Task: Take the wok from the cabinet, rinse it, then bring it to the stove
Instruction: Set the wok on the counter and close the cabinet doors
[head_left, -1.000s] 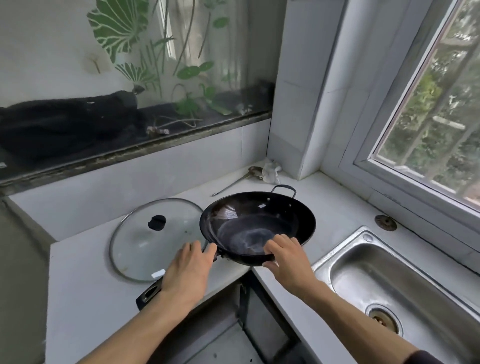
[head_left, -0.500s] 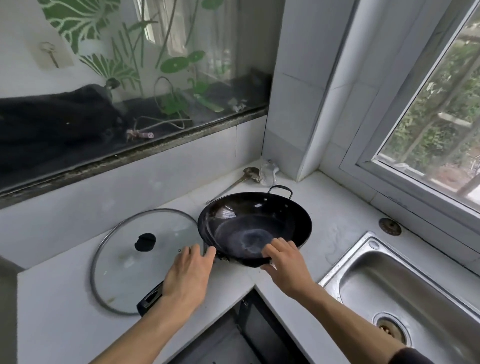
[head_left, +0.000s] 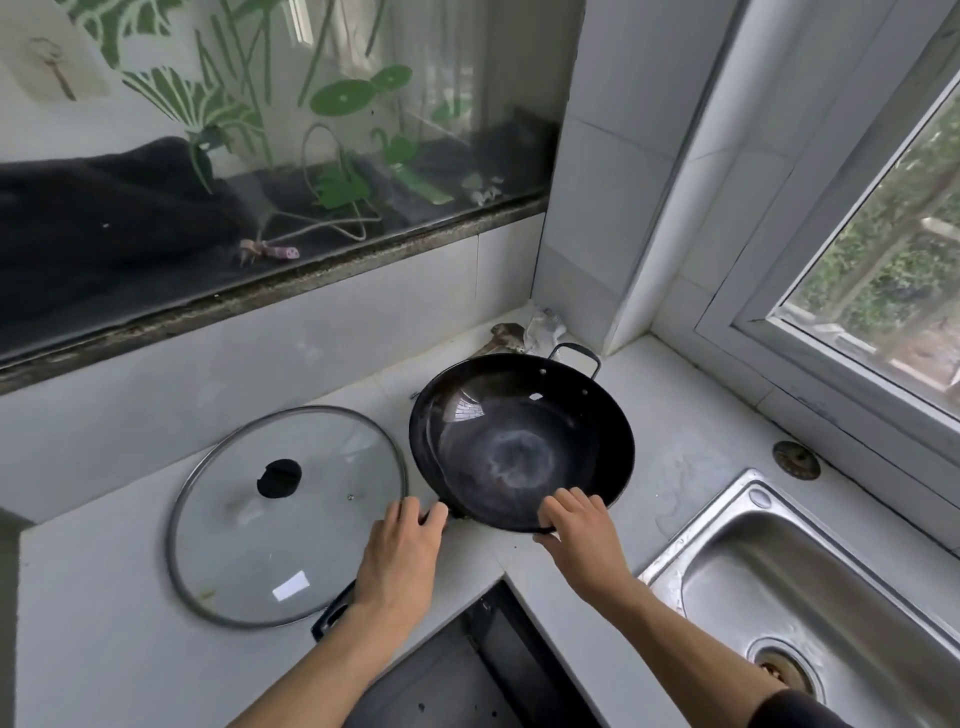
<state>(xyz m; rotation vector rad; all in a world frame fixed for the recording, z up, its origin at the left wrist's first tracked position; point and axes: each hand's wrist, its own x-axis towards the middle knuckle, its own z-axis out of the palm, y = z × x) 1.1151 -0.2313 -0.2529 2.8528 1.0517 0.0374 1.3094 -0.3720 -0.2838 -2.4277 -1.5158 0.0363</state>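
Observation:
A black wok (head_left: 519, 447) sits on the white counter (head_left: 104, 623) in the corner, with a small loop handle at its far side. Its long black handle (head_left: 330, 613) points toward me and runs under my left hand (head_left: 400, 556), which lies closed over it with fingertips near the rim. My right hand (head_left: 576, 540) grips the wok's near rim, fingers hooked over the edge. The inside of the wok holds nothing.
A glass lid (head_left: 285, 514) lies flat on the counter just left of the wok. A steel sink (head_left: 779, 597) is at the right, a window (head_left: 883, 260) behind it. A spatula (head_left: 506, 335) lies in the back corner. A dark opening (head_left: 467, 675) is below the counter edge.
The wok has shifted slightly off the lid's edge toward the corner and now sits beside the lid. Both hands keep their hold. My view has tilted down and moved closer.

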